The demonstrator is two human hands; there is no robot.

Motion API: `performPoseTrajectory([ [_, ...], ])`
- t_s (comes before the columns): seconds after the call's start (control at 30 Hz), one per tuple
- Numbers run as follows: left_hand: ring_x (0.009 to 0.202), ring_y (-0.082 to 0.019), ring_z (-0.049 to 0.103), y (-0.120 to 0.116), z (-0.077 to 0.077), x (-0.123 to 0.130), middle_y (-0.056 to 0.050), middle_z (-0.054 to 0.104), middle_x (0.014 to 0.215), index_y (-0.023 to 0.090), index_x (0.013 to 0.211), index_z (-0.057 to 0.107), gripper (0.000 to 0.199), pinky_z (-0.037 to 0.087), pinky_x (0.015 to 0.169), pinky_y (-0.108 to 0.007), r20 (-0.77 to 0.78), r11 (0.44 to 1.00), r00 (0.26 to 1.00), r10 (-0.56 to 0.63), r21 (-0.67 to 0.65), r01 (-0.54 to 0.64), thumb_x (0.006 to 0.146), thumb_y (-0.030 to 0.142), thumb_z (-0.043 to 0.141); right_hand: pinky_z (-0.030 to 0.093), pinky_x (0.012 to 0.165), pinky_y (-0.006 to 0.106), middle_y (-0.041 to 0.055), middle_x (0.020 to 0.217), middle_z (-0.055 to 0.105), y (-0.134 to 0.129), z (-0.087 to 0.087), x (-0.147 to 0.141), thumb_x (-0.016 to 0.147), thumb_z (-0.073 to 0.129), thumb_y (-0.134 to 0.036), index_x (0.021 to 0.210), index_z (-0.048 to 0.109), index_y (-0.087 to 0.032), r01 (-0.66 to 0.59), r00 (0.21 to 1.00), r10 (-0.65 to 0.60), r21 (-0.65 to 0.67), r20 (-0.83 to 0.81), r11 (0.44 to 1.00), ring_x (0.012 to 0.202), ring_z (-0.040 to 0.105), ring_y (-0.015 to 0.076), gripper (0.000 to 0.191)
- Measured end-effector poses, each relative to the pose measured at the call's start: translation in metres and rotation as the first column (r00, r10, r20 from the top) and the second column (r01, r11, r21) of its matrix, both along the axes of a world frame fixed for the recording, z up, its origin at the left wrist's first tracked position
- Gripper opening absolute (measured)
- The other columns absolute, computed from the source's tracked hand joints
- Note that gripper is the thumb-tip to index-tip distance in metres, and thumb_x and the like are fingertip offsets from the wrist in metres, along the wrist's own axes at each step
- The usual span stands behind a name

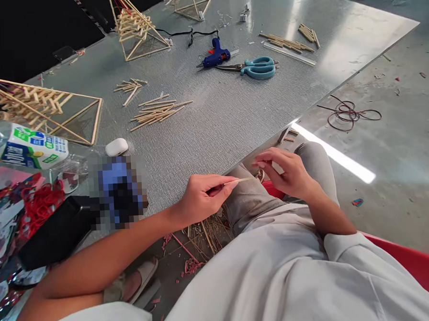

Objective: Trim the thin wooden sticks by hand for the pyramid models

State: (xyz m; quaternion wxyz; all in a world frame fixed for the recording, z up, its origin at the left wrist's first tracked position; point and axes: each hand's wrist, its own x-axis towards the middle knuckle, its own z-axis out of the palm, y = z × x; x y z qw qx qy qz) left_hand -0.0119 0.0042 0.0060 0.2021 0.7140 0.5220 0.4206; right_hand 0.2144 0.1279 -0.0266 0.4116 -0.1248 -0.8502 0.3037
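My left hand (204,197) pinches a thin wooden stick (244,179) between thumb and fingers, its free end pointing right over my lap. To the right of that end, my right hand (287,172) is bent at the wrist with its fingers curled and the tips drawn together. Those fingertips are a little blurred, and whatever they may hold is hidden. On the grey table (213,141) beyond lie a pile of thin sticks (158,113) and a smaller pile of short pieces (129,87). Blue-handled scissors (258,68) rest beside a blue glue gun (216,53).
Stick-built pyramid frames (136,33) stand at the back left. A plastic bottle (37,143), a white earbud case (116,147), a black case (60,231) and red string (42,208) crowd the left. More sticks (287,42) lie far right. Scraps (204,237) litter the floor.
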Motion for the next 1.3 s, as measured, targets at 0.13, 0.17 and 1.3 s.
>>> performPoseTrajectory([
  [0.13, 0.047, -0.005, 0.041, 0.0, 0.001, 0.0, 0.001, 0.065, 0.058, 0.011, 0.098, 0.085, 0.02, 0.033, 0.045, -0.017, -0.015, 1.0, 1.0, 0.001, -0.002, -0.001, 0.1, 0.025, 0.07, 0.061, 0.078, 0.03, 0.0073, 0.107, 0.081, -0.007, 0.003, -0.003, 0.105, 0.065, -0.023, 0.138, 0.063, -0.021, -0.12, 0.993, 0.12, -0.056, -0.008, 0.991, 0.087, 0.073, 0.0158, 0.033],
  [0.17, 0.047, -0.005, 0.041, 0.0, 0.001, 0.0, 0.001, 0.065, 0.058, 0.012, 0.097, 0.084, 0.02, 0.033, 0.045, -0.017, -0.017, 1.0, 1.0, 0.002, 0.0, -0.002, 0.1, 0.024, 0.07, 0.061, 0.078, 0.03, 0.0074, 0.107, 0.081, -0.008, 0.003, -0.005, 0.104, 0.068, -0.024, 0.134, 0.066, -0.021, -0.144, 0.99, 0.143, -0.033, -0.018, 0.989, 0.086, 0.073, 0.016, 0.03],
  [1.3, 0.046, -0.005, 0.039, 0.001, -0.001, 0.001, -0.001, 0.07, 0.061, 0.012, 0.099, 0.086, 0.024, 0.032, 0.043, -0.017, 0.044, 0.998, 0.998, 0.046, -0.031, -0.045, 0.101, 0.029, 0.069, 0.055, 0.056, 0.018, 0.0031, 0.087, 0.083, -0.023, -0.006, -0.017, 0.104, 0.057, -0.017, 0.117, 0.077, -0.018, -0.169, 0.984, 0.179, -0.266, 0.013, 0.949, 0.069, 0.076, 0.012, 0.024],
])
